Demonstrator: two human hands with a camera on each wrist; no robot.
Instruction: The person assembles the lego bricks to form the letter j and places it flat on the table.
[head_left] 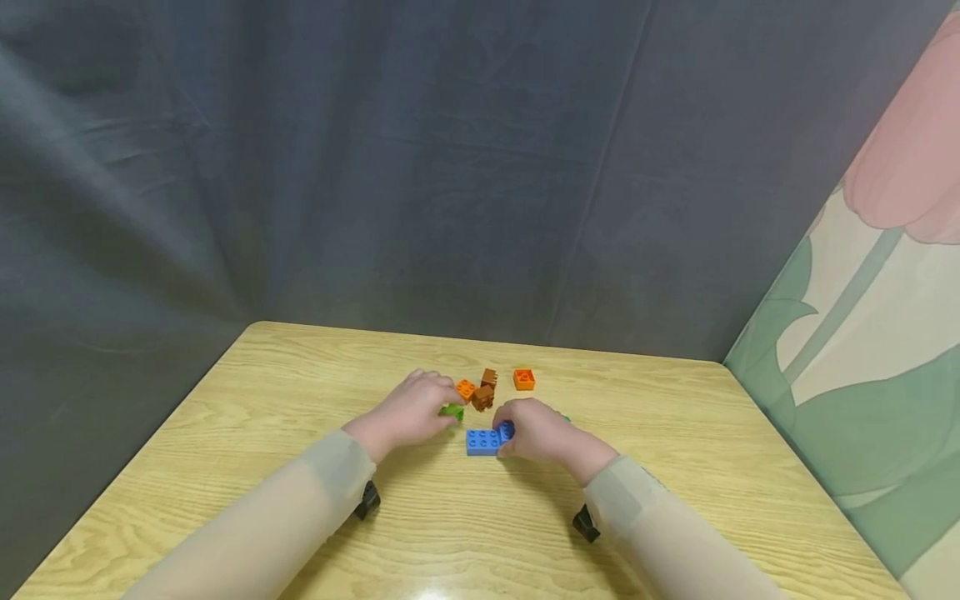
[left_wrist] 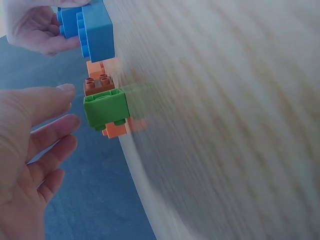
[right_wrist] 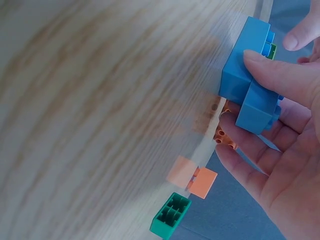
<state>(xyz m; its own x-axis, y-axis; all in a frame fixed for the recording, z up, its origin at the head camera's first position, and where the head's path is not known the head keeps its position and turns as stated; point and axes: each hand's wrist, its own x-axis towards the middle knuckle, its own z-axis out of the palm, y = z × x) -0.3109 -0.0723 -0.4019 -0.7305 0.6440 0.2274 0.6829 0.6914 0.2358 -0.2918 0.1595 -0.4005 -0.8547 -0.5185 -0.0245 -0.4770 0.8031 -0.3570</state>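
Note:
My right hand (head_left: 538,429) holds a small blue building brick (head_left: 506,431) against the right end of a long blue building brick (head_left: 482,442). In the right wrist view the thumb (right_wrist: 270,72) lies across where the two blue bricks meet, with the fingers on the small brick's far side. My left hand (head_left: 412,408) is beside a light green brick (head_left: 452,412). The left wrist view shows its fingers (left_wrist: 52,152) loosely extended, with a gap between them and the green brick, whose hollow side faces up toward the blue bricks in this view.
Behind the hands are an orange brick (head_left: 465,390) and two brown bricks (head_left: 483,397), close together. Another orange brick (head_left: 523,380) lies farther right. A dark green brick (right_wrist: 171,215) is partly hidden behind my right hand in the head view. A dark curtain (head_left: 450,208) hangs behind the wooden table (head_left: 300,358).

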